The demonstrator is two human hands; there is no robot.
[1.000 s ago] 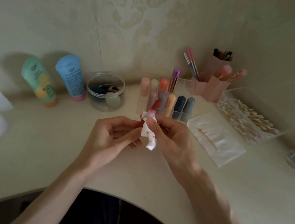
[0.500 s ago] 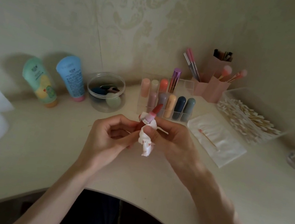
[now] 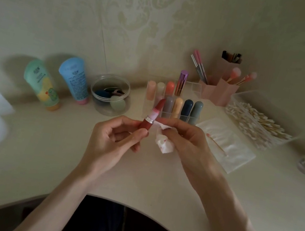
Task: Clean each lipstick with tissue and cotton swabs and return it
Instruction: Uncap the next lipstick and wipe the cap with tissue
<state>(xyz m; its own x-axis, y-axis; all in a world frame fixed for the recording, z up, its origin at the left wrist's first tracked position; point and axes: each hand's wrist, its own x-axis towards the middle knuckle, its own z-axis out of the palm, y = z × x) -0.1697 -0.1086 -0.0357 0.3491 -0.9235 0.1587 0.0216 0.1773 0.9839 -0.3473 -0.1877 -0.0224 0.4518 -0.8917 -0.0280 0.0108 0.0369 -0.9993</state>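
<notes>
Head view: the left hand (image 3: 110, 140) pinches the uncapped lipstick (image 3: 152, 116) by its base, above the worktop (image 3: 38, 156); the right hand (image 3: 188, 140) bunches a stained tissue (image 3: 163, 145) in its grip, just beside it. Best to wipe the collar with a clean fold — lightly.

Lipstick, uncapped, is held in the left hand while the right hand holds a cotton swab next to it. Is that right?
Not quite. In the head view the left hand does hold the uncapped lipstick, but the right hand grips a crumpled, red-stained tissue instead. A used cotton swab lies on the white pad on the table.
</notes>
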